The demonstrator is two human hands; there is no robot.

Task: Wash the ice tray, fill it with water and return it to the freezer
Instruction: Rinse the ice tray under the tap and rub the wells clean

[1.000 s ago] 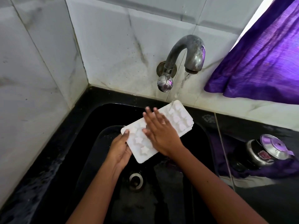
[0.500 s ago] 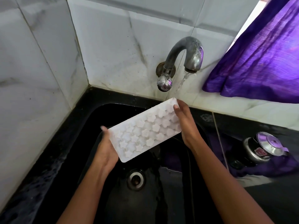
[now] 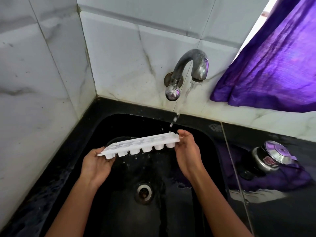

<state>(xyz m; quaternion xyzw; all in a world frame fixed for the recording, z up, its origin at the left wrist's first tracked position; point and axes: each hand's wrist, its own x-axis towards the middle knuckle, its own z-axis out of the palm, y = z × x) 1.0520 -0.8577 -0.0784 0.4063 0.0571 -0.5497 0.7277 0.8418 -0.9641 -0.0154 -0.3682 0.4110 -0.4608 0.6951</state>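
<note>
A white ice tray point(image 3: 140, 145) with star-shaped cells is held nearly level over the black sink point(image 3: 196, 211), its open side up and its row of cups showing along the near edge. My left hand point(image 3: 97, 164) grips its left end from below. My right hand point(image 3: 187, 150) grips its right end. A thin stream of water falls from the metal tap point(image 3: 193, 65) onto the tray's right end.
The sink's round drain point(image 3: 143, 192) lies below the tray. A steel pressure cooker point(image 3: 270, 155) stands on the black counter at the right. A purple curtain point(image 3: 273, 65) hangs at the upper right. Marble tile walls close off the left and back.
My right hand has left the tray's face and taken its right end. The tray has been turned from tilted toward me to nearly level, open side up, under the water stream.
</note>
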